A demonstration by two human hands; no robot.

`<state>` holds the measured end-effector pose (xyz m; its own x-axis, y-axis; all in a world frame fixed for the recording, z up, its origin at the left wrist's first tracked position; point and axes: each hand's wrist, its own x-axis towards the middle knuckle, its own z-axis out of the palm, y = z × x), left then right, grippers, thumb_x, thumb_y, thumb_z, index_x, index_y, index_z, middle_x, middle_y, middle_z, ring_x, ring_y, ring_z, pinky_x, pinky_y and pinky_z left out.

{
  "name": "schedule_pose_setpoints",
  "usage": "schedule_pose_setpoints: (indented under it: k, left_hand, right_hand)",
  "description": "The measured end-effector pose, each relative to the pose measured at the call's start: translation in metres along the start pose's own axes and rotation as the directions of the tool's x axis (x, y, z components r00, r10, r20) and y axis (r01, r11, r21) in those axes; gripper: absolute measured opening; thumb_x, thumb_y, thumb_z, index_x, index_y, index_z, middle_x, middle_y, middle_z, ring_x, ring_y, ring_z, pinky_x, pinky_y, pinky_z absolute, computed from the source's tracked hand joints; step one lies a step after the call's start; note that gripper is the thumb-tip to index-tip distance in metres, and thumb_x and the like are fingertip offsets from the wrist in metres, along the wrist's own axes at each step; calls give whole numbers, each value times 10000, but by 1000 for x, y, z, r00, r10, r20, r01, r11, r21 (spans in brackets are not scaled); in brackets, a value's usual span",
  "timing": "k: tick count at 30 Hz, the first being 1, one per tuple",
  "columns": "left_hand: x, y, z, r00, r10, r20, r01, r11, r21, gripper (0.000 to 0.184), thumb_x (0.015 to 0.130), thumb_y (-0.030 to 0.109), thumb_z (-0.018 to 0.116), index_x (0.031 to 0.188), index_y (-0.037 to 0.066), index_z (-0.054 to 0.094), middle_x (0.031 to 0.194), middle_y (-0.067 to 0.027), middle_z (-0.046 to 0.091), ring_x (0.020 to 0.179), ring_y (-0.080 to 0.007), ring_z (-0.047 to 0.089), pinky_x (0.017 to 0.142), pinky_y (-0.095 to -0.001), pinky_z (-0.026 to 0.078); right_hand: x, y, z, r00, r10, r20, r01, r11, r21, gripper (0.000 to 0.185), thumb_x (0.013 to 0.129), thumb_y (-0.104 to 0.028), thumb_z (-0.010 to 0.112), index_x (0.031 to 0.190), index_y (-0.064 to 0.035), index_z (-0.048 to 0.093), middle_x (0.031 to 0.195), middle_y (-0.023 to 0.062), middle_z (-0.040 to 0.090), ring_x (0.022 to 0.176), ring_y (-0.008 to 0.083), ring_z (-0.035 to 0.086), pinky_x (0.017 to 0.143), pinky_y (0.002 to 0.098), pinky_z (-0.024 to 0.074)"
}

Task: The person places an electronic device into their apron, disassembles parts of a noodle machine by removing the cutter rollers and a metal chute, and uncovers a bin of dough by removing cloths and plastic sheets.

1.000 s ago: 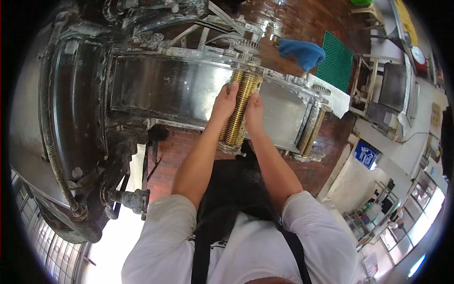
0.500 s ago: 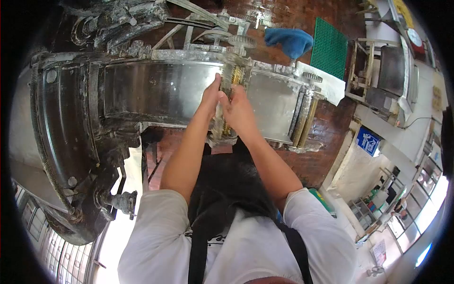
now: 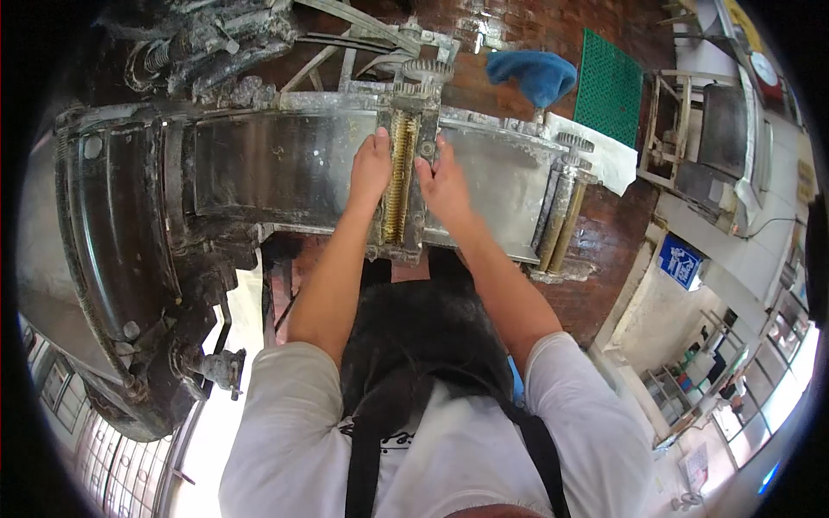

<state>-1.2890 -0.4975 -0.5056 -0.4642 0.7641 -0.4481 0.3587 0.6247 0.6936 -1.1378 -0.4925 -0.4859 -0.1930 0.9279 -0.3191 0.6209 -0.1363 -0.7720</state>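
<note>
Across the metal bed (image 3: 281, 164) sits the ridged brass roller unit (image 3: 398, 186), spanning from long edge to long edge, with bare metal open on either side. The left hand (image 3: 370, 171) and right hand (image 3: 446, 188) grip its opposite sides, fingers bent against them. Gears (image 3: 427, 72) crowd its far end; a second roller pair (image 3: 561, 223) bars the right, the dark machine body (image 3: 123, 229) the left.

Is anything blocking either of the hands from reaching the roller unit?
Nothing visible stands in the way. The left hand is at the left side of the roller unit, the right hand at its right side, and the grooved brass roller shows uncovered between them. The blue cloth is well off to the right.
</note>
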Motion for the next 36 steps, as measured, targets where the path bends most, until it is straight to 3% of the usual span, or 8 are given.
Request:
schedule_pose_setpoints:
  k: [8, 14, 18, 21, 26, 31, 34, 36]
  left_hand:
    - [-24, 43, -2, 876, -302, 377, 471, 703, -532, 610, 1006, 512, 437, 1047, -58, 651, 1011, -159, 682, 924, -277, 630, 847, -376, 470]
    - [-30, 14, 45, 682, 12, 731, 668, 394, -631, 486, 981, 519, 473, 1092, 63, 596, 875, -127, 658, 670, -243, 630, 593, -382, 529]
    - [-37, 18, 41, 594, 302, 746, 750, 128, -649, 550, 1001, 495, 345, 1167, 29, 583, 884, -161, 649, 744, -252, 635, 674, -355, 533]
    - [-33, 4, 40, 787, -51, 615, 584, 381, -717, 502, 1005, 472, 436, 1149, 13, 580, 916, -123, 658, 756, -233, 623, 637, -382, 515]
    - [-19, -7, 24, 721, -525, 452, 677, 393, -623, 548, 1024, 437, 453, 1271, -47, 526, 1023, -118, 652, 796, -209, 624, 698, -387, 516]
    - [-15, -28, 30, 827, -417, 377, 554, 484, -678, 429, 1036, 312, 465, 1269, -45, 513, 1148, -130, 615, 999, -233, 600, 834, -380, 504]
    - [-19, -35, 15, 941, -193, 276, 329, 706, -627, 346, 1018, 184, 484, 1310, -2, 489, 1268, -115, 553, 1051, -206, 578, 865, -354, 493]
    - [-29, -37, 3, 969, 30, 245, 123, 804, -582, 357, 998, 94, 494, 1350, 40, 471, 1342, -92, 508, 1037, -175, 571, 861, -336, 490]
  right_hand:
    - [-38, -46, -25, 993, -120, -10, 116, 971, -209, 600, 895, -127, 613, 1375, 86, 324, 626, 144, 593, 554, 370, 613, 527, 479, 477]
    - [-38, -86, -25, 993, -57, 102, 99, 876, -471, 630, 882, -121, 548, 1399, 117, 277, 674, 198, 647, 584, 376, 655, 537, 467, 521]
    - [-24, -98, -9, 967, 95, 238, 48, 843, -536, 557, 881, -79, 521, 1368, 124, 343, 726, 222, 669, 630, 383, 674, 587, 482, 533]
    - [-17, -81, 1, 955, 47, 294, 115, 853, -510, 503, 866, -73, 539, 1327, 95, 429, 749, 231, 671, 688, 370, 688, 627, 471, 536]
    - [-27, -29, 3, 968, -177, 179, 210, 960, -187, 446, 871, -124, 583, 1269, 60, 501, 851, 219, 663, 782, 352, 671, 683, 433, 533]
    - [-27, 23, -9, 946, -29, -322, 12, 998, -55, 477, 982, -335, 542, 1228, 74, 540, 1044, 207, 647, 962, 288, 632, 863, 389, 491]
    - [-12, 22, -6, 813, 549, 195, -521, 535, 665, 536, 1029, -426, 456, 1197, 71, 570, 1048, 159, 656, 978, 227, 603, 907, 364, 452]
    - [-11, 24, -3, 846, 486, 219, -498, 574, 650, 585, 1032, -472, 424, 1183, 72, 580, 1066, 141, 656, 978, 205, 592, 902, 360, 452]
